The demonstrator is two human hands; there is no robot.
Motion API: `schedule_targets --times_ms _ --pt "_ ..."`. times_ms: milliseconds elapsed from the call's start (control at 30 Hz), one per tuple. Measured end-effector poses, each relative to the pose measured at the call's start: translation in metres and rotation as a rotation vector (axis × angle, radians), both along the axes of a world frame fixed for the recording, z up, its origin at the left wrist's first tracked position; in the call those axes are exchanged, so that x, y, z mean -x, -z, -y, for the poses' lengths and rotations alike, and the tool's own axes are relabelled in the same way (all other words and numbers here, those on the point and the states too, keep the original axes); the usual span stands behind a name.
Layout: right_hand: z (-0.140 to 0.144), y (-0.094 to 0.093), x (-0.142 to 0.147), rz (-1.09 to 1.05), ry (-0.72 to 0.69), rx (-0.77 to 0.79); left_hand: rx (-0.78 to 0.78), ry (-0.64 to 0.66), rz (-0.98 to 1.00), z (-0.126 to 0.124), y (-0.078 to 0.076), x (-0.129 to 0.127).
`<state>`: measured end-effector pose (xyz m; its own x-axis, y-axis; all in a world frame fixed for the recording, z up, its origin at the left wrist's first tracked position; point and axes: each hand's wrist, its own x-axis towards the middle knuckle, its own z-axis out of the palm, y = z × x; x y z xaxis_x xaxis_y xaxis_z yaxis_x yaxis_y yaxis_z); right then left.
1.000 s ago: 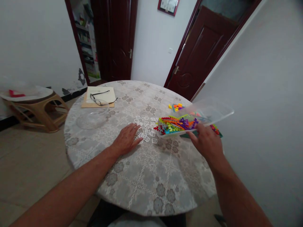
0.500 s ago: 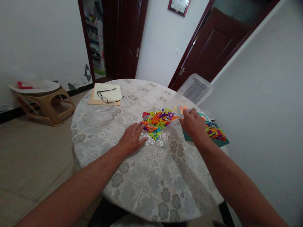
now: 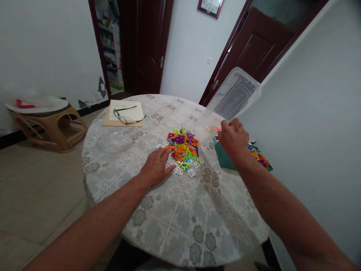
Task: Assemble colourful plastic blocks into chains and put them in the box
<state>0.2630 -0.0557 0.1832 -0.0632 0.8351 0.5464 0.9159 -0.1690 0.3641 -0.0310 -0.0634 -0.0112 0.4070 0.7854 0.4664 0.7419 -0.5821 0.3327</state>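
My L hand lay flat, thumb spread, by white pcs at 8 o'clk of the coloured pcs, heaped mid-bench. At 3 o'clk, nr the green box, my R hand curled tight on the clear box, tilted toward 1 o'clk. Tip-out looked abt done; next move called for righting it, away from the heap.

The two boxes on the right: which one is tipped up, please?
The clear plastic box, tilted steeply in the right hand; the green box instead sits on the table.
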Motion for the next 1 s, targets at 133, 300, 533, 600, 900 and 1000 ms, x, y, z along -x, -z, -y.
schedule_targets --times_ms 133,300,533,600,900,1000 --pt "0.002 -0.002 -0.006 -0.051 0.016 -0.047 0.005 -0.001 -0.018 0.001 -0.002 0.001" --pt "0.017 -0.003 -0.015 -0.163 0.032 -0.105 -0.009 -0.013 -0.058 0.0 -0.001 0.001" --pt "0.104 0.015 -0.042 -0.492 -0.154 -0.238 -0.035 -0.018 -0.076 -0.004 0.004 0.001" --pt "0.142 0.03 -0.051 -0.688 -0.138 -0.219 -0.04 -0.013 -0.091 -0.004 0.004 0.001" --pt "0.26 0.128 -0.138 -1.204 0.193 -0.041 -0.066 0.028 -0.113 -0.012 0.002 0.001" --pt "0.266 0.147 -0.162 -1.254 0.22 -0.039 -0.086 0.038 -0.116 -0.015 0.003 0.002"
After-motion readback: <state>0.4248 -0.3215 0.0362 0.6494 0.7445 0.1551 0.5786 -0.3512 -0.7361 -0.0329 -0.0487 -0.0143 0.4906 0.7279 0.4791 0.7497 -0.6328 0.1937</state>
